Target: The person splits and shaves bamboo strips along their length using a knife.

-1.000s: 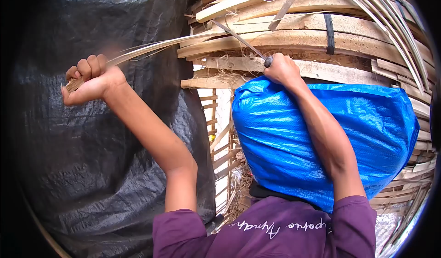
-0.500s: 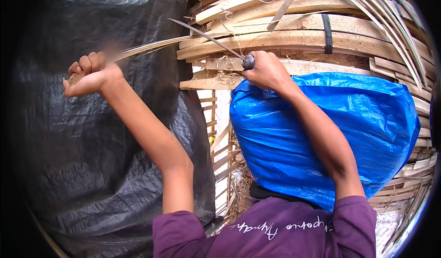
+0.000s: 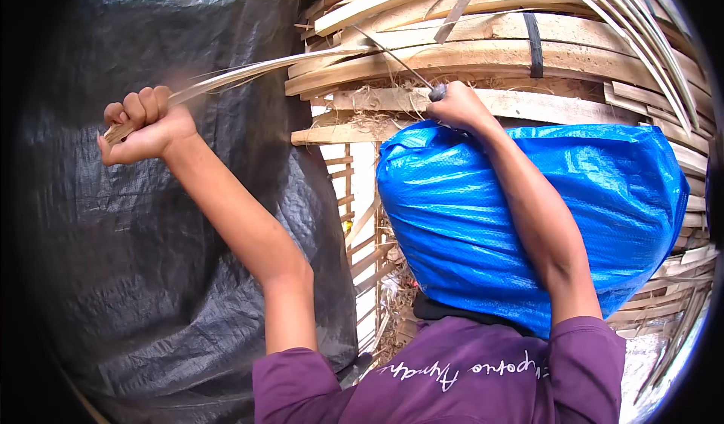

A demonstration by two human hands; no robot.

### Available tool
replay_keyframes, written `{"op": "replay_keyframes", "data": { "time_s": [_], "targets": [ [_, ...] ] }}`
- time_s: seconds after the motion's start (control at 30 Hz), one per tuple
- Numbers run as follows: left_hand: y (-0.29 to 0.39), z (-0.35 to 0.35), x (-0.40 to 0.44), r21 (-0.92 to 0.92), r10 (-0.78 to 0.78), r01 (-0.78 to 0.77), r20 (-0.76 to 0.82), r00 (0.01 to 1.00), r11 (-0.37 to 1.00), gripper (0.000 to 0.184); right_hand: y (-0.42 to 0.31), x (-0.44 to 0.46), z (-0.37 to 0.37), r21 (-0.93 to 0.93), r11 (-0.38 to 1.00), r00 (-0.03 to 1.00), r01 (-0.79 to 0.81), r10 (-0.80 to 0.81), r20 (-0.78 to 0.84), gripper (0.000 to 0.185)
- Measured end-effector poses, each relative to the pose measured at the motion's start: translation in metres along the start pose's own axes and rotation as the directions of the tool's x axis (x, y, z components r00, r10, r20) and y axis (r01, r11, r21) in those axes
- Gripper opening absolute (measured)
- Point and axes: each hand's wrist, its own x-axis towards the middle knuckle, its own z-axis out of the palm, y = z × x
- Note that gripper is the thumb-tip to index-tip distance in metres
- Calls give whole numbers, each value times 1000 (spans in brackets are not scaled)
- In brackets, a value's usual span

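My left hand is closed around a bundle of thin pale strips, which looks like split bamboo or cane. The strips stretch right from my fist, and their far end lies over the wooden slats. In my right hand is the dark handle of a knife. Its long thin blade points up and left, with the tip close to the far end of the strips. Whether blade and strips touch, I cannot tell. A blue woven plastic sheet covers my lap under my right forearm.
A black plastic sheet hangs along the left side. Wooden slats are stacked ahead, with a black band around some. Loose pale strips curve at the upper right. Fine shavings lie on the slats.
My right hand has moved right and slightly up, drawing the knife with it. The strips now bow upward more and reach farther right. My left hand has shifted slightly left.
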Motion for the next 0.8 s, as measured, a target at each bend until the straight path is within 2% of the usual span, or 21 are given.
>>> {"op": "replay_keyframes", "data": {
  "time_s": [0.03, 0.07, 0.13, 0.17, 0.2, 0.27, 0.33, 0.43, 0.47, 0.53, 0.6, 0.67, 0.7, 0.8],
  "targets": [
    [4, 3, -3, -72, -33, 43, 134, 990, 996, 36, -6, -1, -1, 41, 999, 1000, -4, 4, 1, 34],
    [6, 5, -4, -77, -19, 30, 139, 990, 997, 36, -11, -3, -3, 42, 999, 1000, 8, -8, -8, 34],
    [6, 3, -6, -172, -79, 118, 218, 973, 978, 37, -37, -27, -8, 44, 995, 996, 89, -88, -26, 33],
    [6, 0, -5, -227, -98, 171, 301, 949, 959, 37, -46, -32, -5, 54, 981, 982, 185, -183, -43, 29],
    [5, -4, -4, -226, -81, 155, 305, 949, 962, 37, -58, -34, -1, 61, 969, 970, 241, -240, -32, 30],
    [3, -8, 0, -380, -82, 300, 496, 865, 875, 39, -91, -52, 4, 137, 884, 893, 446, -431, -126, 32],
    [6, 0, -2, -360, -57, 282, 526, 849, 889, 39, -112, -61, 8, 139, 838, 848, 528, -513, -130, 36],
    [9, 12, -11, -331, -25, 164, 385, 923, 930, 37, -107, -65, 11, 228, 788, 820, 571, -558, -127, 33],
    [9, 16, -14, -331, -13, 152, 387, 922, 931, 37, -99, -61, 11, 247, 777, 814, 579, -567, -126, 33],
    [11, 24, -21, -231, 18, 14, 138, 990, 973, 31, -84, -60, 9, 220, 777, 807, 590, -560, -185, 29],
    [12, 18, -20, -245, 35, 2, 147, 989, 970, 31, -79, -60, 2, 165, 772, 787, 614, -586, -191, 32],
    [12, 18, -20, -187, 45, -41, 20, 999, 982, 36, -83, -61, 3, 215, 723, 754, 656, -624, -205, 35],
    [16, 33, -26, -92, 64, -77, -133, 989, 993, 31, -88, -64, 2, 263, 676, 725, 688, -654, -215, 38],
    [16, 24, -17, 22, 147, -146, -130, 981, 989, 22, -100, -76, -6, 290, 701, 753, 652, -644, -137, 40]
  ]
}}
